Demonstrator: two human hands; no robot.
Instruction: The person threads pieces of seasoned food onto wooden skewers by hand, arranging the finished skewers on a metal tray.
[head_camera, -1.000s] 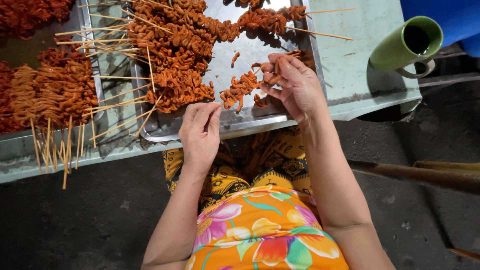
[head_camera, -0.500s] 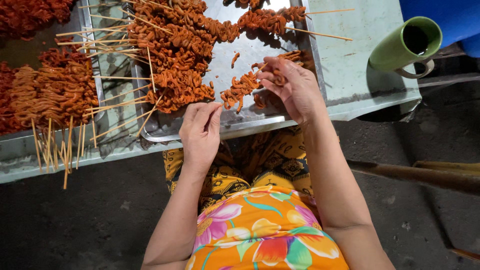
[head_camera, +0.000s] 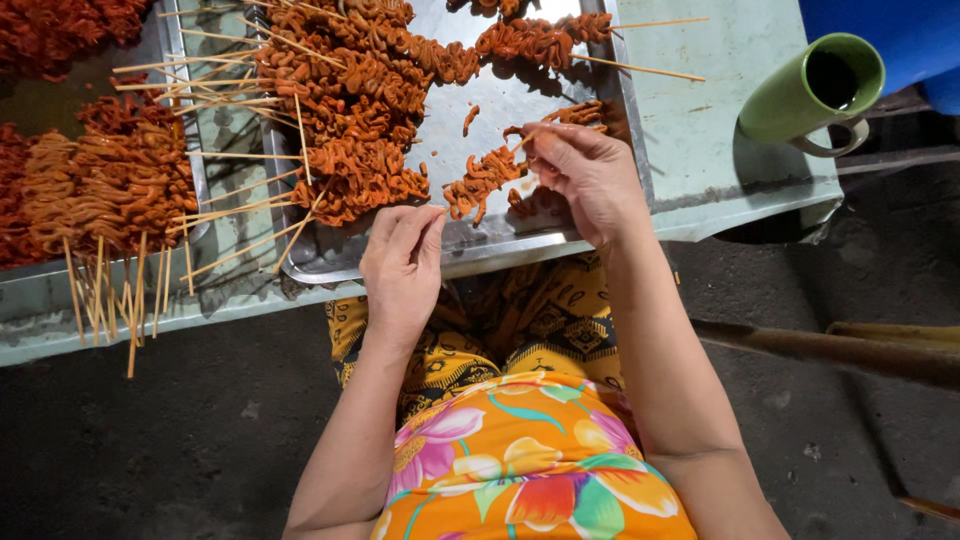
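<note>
A steel tray (head_camera: 470, 240) on a pale table holds heaps of orange-red marinated meat threaded on bamboo skewers (head_camera: 350, 150). My left hand (head_camera: 400, 265) pinches the bare end of one skewer (head_camera: 485, 180) at the tray's near rim; meat covers the rest of that stick. My right hand (head_camera: 585, 175) is closed over the far end of the same skewer, fingers pressing on the meat. A couple of loose meat bits (head_camera: 470, 118) lie on the bare tray floor.
A second tray (head_camera: 190, 190) on the left holds more loaded skewers (head_camera: 110, 190), their sticks jutting over the table edge. A green mug (head_camera: 815, 90) lies on its side at the table's right. A wooden bar (head_camera: 830, 345) crosses low right. Dark floor below.
My right hand has shifted slightly along the meat on the skewer. My left hand stays at the stick's near end.
</note>
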